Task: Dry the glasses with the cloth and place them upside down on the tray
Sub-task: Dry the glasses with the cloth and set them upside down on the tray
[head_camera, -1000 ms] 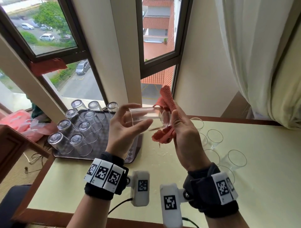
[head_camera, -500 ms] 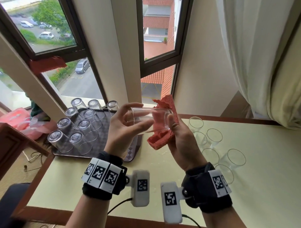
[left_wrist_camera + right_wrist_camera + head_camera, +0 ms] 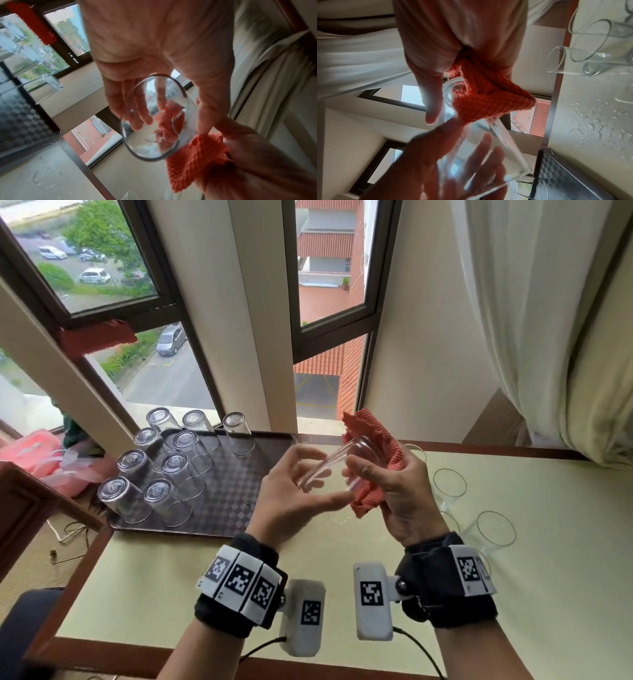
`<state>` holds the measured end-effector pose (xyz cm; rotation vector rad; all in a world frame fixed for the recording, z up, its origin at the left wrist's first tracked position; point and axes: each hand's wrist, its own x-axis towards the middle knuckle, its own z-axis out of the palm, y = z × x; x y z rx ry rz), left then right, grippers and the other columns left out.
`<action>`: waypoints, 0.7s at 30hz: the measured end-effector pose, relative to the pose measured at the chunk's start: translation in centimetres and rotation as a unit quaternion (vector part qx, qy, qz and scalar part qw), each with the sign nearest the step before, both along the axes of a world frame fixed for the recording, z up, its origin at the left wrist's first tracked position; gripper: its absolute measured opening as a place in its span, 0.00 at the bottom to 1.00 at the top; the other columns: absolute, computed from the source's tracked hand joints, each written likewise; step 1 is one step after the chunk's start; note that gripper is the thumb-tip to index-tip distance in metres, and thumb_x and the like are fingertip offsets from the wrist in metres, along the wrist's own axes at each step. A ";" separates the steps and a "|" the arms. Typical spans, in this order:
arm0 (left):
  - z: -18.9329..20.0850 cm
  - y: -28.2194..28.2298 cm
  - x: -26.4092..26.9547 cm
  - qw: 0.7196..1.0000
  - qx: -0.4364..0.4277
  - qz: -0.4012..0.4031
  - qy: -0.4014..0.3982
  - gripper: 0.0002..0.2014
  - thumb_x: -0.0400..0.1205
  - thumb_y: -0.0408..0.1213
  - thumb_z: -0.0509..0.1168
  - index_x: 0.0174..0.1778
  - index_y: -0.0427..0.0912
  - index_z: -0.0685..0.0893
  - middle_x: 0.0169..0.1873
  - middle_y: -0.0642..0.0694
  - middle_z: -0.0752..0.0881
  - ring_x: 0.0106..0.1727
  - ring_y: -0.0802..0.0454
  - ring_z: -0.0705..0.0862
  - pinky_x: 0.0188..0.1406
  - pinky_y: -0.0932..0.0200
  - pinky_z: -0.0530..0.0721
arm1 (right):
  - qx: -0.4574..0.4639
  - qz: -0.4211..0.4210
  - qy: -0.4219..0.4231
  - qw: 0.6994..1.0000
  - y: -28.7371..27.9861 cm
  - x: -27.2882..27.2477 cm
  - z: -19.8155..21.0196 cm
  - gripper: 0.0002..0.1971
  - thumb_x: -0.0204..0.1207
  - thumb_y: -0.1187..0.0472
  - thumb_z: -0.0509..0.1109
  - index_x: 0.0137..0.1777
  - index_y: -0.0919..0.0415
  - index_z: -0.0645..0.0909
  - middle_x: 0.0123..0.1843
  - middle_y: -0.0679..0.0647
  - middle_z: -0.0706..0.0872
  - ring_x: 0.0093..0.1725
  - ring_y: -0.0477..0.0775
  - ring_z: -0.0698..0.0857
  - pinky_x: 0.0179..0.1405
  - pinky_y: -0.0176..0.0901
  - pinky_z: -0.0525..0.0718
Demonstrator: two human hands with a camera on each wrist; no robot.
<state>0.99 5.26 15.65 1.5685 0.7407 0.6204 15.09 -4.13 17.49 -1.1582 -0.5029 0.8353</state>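
Glass [image 3: 337, 465] now tilted, base toward us, mid-air right of tray [image 3: 236, 491] | left hand [image 3: 291, 494] loosening, fingers barely curled round base | right hand [image 3: 394, 491] grips cloth [image 3: 376, 453] at mouth | we judge wiping near done.

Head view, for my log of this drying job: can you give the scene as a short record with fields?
held glass: tilted glass between both hands, above the table
left hand: left hand, fingers round the glass's base end
right hand: right hand grips the red cloth against the glass's mouth end
tray: dark tray with nine glasses upside down
waiting: upright glasses on the table, right of the hands
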 end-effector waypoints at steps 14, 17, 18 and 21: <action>0.7 -0.7 1.9 0.996 -0.080 -0.044 0.024 0.35 0.72 0.50 0.79 0.73 0.50 0.72 0.68 0.50 0.80 0.66 0.55 0.81 0.62 0.51 0.82 | 0.002 0.039 0.078 0.996 0.3 -0.2 0.2 0.19 0.76 0.48 0.65 0.62 0.57 0.84 0.58 0.62 0.91 0.59 0.63 0.89 0.63 0.60 0.86; 0.8 -0.6 2.1 0.983 -0.174 -0.049 -0.041 0.33 0.70 0.45 0.72 0.73 0.48 0.73 0.69 0.54 0.83 0.66 0.58 0.84 0.59 0.50 0.79 | 0.012 0.082 0.081 0.993 0.2 -0.6 -0.1 0.22 0.79 0.46 0.60 0.68 0.55 0.80 0.62 0.61 0.90 0.64 0.64 0.88 0.63 0.59 0.87; 0.8 -0.6 2.1 0.977 -0.196 -0.046 -0.069 0.33 0.70 0.43 0.71 0.73 0.46 0.73 0.69 0.53 0.84 0.67 0.58 0.84 0.61 0.51 0.78 | 0.013 0.097 0.075 0.992 0.2 -0.7 -0.1 0.23 0.80 0.45 0.60 0.70 0.55 0.79 0.64 0.60 0.89 0.65 0.62 0.87 0.62 0.57 0.87; 0.4 -0.2 2.1 0.966 -0.224 -0.032 -0.128 0.38 0.71 0.43 0.74 0.78 0.42 0.69 0.72 0.45 0.83 0.74 0.50 0.80 0.75 0.46 0.72 | 0.003 0.134 0.018 0.991 0.3 -0.9 -0.3 0.22 0.77 0.45 0.68 0.68 0.53 0.80 0.63 0.56 0.89 0.65 0.58 0.87 0.65 0.56 0.86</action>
